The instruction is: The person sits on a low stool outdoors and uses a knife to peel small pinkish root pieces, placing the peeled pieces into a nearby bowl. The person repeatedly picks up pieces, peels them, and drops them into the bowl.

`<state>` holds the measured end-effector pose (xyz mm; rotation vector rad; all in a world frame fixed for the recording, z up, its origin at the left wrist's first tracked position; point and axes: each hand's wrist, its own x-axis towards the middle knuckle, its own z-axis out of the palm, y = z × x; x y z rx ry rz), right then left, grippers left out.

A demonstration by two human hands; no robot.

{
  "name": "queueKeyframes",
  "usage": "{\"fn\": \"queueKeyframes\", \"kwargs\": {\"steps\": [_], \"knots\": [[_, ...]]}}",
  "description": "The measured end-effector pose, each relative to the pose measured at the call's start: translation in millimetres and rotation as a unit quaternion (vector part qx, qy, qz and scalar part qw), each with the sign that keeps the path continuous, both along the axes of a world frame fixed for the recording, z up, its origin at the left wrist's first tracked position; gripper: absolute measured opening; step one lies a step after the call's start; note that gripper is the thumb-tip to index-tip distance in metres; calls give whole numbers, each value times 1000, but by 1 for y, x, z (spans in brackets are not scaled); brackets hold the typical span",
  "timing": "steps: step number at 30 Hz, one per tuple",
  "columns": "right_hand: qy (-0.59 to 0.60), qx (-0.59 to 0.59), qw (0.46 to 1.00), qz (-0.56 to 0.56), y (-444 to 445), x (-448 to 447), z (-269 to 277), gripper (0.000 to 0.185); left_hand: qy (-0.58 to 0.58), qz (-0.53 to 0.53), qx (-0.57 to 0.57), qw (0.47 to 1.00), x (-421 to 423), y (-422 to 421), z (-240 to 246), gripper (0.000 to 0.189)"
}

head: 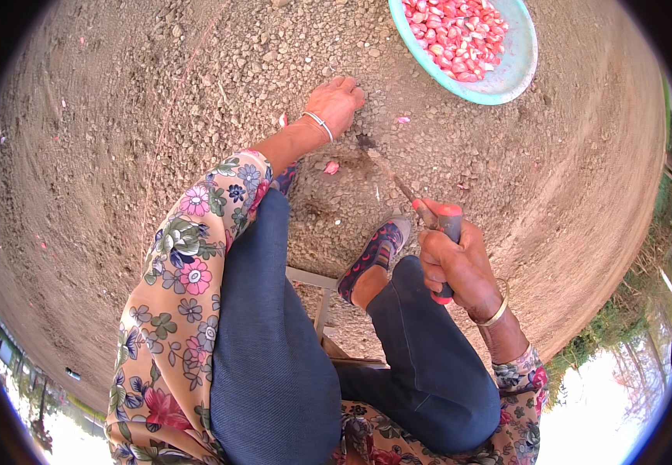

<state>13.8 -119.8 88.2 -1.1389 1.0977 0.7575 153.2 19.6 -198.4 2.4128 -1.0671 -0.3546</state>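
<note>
My right hand (458,261) grips the grey, red-ended T-handle (450,224) of a digging tool. The tool's metal shaft (397,179) slants down to the left, its tip meeting dark, loosened soil. Just beyond that tip, my left hand (338,103) is bent down at the soil with fingers curled; whatever lies under the fingertips is hidden. One pink-coated clove (331,168) lies on the ground between the hands. A turquoise-rimmed basin (513,75) beyond them holds many pink-red cloves (458,38), which look like coated garlic.
Crumbly, cloddy soil (243,81) surrounds me. A thin pinkish string (182,87) runs along the ground at left. My shod foot (374,256) stands close to the tool, and a low stool frame (311,278) shows between my legs. Greenery (615,331) borders the field at right.
</note>
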Motion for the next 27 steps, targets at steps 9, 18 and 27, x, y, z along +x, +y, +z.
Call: {"fn": "queueKeyframes", "kwargs": {"steps": [9, 18, 27], "knots": [[-59, -27, 998, -25, 37, -8, -49, 52, 29, 49, -99, 993, -2, 4, 3, 17], [-70, 8, 996, -62, 25, 10, -66, 15, 15, 31, -54, 998, -20, 37, 12, 16], [-68, 88, 990, -85, -21, 33, -61, 16, -2, -17, -46, 999, -28, 32, 17, 9]]}}
